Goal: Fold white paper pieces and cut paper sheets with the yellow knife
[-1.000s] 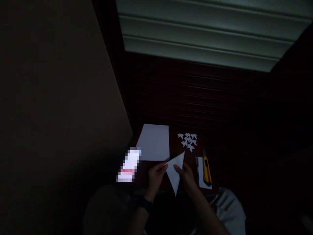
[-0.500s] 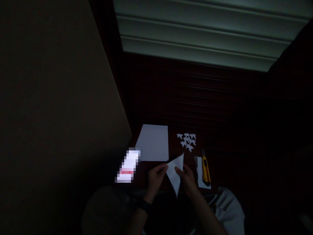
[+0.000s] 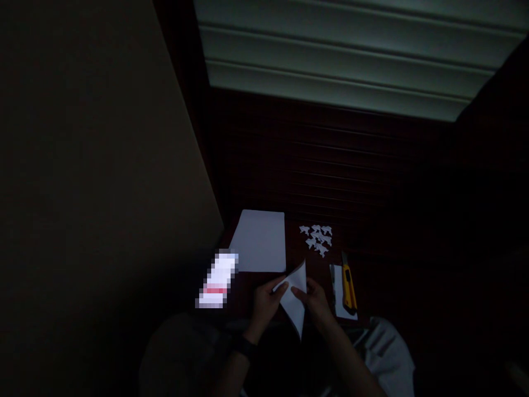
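Between my hands is a folded sheet of white paper point(image 3: 294, 310), its pointed ends up and down, raised over the near edge of the dark table. My left hand point(image 3: 265, 300) grips its left corner, thumb on the near face. From the other side my right hand point(image 3: 317, 302) pinches the paper, with the thumb laid across it and the fingers behind. The two thumbs are close together. The fingers behind the paper are partly hidden.
A stack of white paper point(image 3: 260, 240) lies at the back left, beside a bright pixelated patch point(image 3: 218, 280). Several small folded paper figures point(image 3: 318, 238) sit at the back. A yellow utility knife point(image 3: 348, 286) rests on a white strip point(image 3: 339, 298) at right.
The thumbs have come nearer each other on the paper. Its top point has tilted slightly left and its lower point has dropped a little. Both hands still hold it.
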Tool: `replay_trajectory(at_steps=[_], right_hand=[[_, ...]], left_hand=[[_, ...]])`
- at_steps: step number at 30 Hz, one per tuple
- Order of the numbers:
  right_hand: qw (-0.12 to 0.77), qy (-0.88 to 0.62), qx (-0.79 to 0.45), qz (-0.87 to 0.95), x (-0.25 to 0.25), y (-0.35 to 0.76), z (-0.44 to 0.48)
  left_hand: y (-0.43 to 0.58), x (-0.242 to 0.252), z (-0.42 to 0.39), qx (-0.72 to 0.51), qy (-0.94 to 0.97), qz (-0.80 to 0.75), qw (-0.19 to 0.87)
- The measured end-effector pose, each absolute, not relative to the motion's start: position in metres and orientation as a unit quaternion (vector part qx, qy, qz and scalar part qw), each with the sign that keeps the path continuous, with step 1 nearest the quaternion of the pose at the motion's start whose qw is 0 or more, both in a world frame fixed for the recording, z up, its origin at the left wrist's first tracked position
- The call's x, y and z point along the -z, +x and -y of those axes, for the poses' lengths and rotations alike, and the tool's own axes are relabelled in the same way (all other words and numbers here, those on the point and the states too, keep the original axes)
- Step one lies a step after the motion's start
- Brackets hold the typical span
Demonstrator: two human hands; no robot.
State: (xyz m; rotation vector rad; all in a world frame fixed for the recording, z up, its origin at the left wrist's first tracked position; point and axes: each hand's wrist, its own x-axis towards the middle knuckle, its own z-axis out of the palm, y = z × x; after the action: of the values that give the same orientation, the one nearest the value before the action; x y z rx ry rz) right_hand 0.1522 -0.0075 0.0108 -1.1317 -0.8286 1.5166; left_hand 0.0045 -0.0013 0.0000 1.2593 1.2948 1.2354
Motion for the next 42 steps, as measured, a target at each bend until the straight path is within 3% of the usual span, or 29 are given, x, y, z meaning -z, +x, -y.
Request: replay_trajectory(at_steps=[42], right_hand=[[0.540,-0.480,-0.620,0.305,-0.008,0.152,0.007]], left_hand=[[0.009,-0.007,0.003,-0.519,0.496,-0.540,0.439]])
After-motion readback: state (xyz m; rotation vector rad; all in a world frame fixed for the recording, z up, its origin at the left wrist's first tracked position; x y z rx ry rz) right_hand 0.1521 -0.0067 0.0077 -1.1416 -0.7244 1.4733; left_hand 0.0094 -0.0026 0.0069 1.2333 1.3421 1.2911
